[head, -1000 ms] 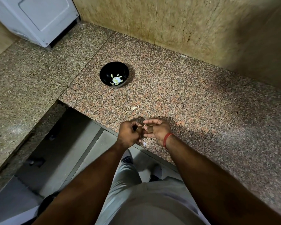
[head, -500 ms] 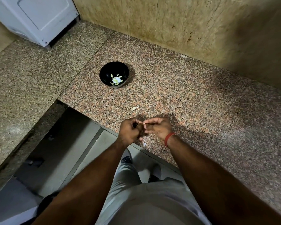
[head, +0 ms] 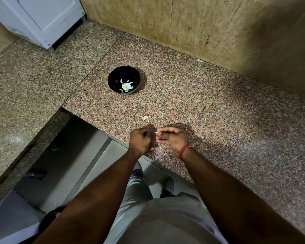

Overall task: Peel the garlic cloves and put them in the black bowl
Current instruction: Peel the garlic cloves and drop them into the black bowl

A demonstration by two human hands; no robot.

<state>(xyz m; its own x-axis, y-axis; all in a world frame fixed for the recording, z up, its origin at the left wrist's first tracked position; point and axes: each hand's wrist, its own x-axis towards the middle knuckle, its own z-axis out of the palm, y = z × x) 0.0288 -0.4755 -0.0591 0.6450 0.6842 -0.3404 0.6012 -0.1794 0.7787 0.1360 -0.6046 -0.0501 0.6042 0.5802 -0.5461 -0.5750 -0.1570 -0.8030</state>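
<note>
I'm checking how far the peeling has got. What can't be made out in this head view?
- What the left hand holds: its curled fingers face away.
- Whether the pale bit pinched by the right hand is clove or skin: too small.
- The count of pieces in the black bowl: small, overlapping.
- Whether the pale piece on the counter is peeled: too small.

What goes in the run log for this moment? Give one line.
step: peeling | right hand: pinches garlic clove | left hand: curled, contents unseen | black bowl: holds peeled cloves | loose clove: on counter
</note>
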